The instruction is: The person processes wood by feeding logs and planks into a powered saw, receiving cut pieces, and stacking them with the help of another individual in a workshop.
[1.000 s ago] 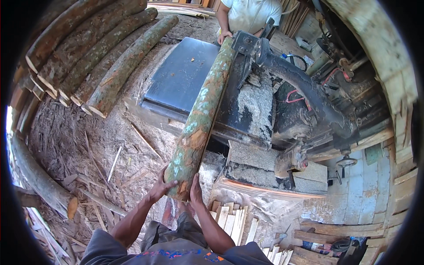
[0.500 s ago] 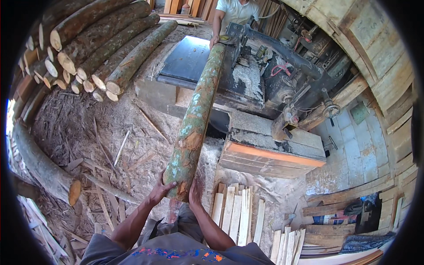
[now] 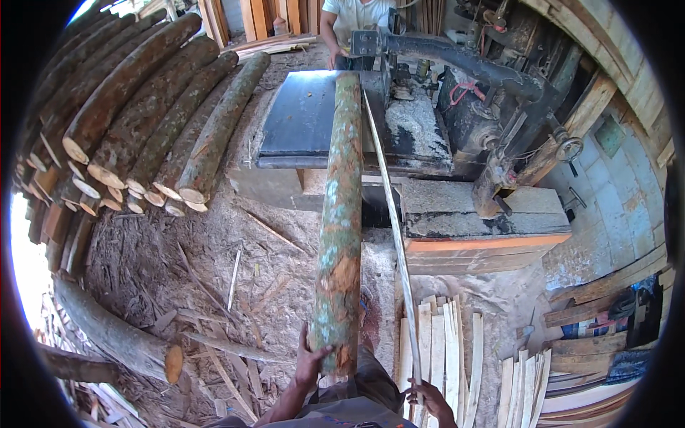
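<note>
Log (image 3: 342, 207) lay w/ far end on blk tbl (image 3: 296, 118), sawdusty flr (image 3: 160, 253) below. L hand (image 3: 311, 360) grasped log; R hand (image 3: 432, 399), thin strip (image 3: 394, 214).

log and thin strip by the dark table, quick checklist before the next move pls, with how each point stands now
1. Left hand on the near end of the log: ok, its thumb lies over the bark.
2. Both hands on the log: not ok, the right hand holds the thin strip instead.
3. Log's far end over the dark table: ok.
4. Log and thin strip apart at the near end: ok, a gap shows.
5. Co-worker's hand off the log: ok as far as this view shows.
6. Machine stopped: cannot tell.
</note>
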The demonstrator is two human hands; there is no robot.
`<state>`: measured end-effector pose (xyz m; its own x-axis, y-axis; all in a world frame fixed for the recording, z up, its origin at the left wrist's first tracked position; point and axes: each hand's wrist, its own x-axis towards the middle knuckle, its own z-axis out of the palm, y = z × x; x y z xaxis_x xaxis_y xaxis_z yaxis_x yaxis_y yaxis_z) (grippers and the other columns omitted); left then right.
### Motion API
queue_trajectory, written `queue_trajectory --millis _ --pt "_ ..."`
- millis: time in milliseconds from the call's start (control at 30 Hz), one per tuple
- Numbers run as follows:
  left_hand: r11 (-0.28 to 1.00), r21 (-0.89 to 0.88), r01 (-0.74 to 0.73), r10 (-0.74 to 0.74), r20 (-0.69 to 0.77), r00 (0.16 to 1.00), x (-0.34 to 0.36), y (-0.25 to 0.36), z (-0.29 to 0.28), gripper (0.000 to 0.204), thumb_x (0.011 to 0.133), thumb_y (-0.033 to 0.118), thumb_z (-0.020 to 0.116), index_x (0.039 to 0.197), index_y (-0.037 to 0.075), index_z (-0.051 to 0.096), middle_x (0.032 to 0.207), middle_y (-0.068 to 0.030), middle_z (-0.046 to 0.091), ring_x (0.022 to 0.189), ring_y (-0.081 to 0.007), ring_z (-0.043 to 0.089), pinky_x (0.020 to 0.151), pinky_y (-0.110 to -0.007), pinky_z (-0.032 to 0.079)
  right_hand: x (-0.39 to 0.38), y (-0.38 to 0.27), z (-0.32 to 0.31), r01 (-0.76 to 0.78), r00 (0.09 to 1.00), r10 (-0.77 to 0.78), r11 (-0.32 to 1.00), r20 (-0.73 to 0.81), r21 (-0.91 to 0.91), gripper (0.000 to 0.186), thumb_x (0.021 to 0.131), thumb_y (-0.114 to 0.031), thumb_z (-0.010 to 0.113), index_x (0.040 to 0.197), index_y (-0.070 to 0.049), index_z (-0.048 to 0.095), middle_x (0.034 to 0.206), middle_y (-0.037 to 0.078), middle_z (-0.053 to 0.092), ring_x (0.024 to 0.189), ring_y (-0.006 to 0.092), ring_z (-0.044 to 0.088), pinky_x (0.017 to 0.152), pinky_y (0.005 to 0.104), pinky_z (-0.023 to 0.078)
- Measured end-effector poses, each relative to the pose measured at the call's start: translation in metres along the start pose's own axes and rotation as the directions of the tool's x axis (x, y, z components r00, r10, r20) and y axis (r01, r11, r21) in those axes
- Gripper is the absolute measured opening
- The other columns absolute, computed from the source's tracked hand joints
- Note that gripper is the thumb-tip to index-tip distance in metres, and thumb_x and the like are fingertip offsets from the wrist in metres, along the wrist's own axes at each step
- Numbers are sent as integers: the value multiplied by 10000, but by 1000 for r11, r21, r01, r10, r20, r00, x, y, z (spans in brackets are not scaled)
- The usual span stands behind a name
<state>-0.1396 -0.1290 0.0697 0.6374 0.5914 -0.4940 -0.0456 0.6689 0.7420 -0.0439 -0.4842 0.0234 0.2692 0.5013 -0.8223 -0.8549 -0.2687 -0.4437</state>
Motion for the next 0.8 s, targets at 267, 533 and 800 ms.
queue_trajectory --millis 267,533,800 --pt "994 -107 -23 31 73 997 312 109 97 952 832 357 635 1437 1 -9 1358 -257 366 1231 -362 422 1055 -443 339 -38 21 -68 -132 958 120 991 -260 -29 496 843 -318 561 1292 -116 500 1101 39 614 1004 175 522 879 424 385" --pt "912 411 13 -62 106 992 364 44 156 783 870 484 562 1441 162 134 1172 -181 563 973 -273 600 777 -408 489 -145 218 -116 106 917 -203 954 -344 -281 373 845 -355 597 1099 -82 608 1064 85 627 961 191 579 760 383 487" --pt "110 991 -79 -635 131 762 217 -100 51 610 888 438 565 1398 181 351 1158 -117 605 1013 -254 600 794 -411 460 -611 426 -61 -782 269 -49 572 -962 -247 311 718 -335 681 967 -152 714 901 16 695 949 221 610 863 369 432"
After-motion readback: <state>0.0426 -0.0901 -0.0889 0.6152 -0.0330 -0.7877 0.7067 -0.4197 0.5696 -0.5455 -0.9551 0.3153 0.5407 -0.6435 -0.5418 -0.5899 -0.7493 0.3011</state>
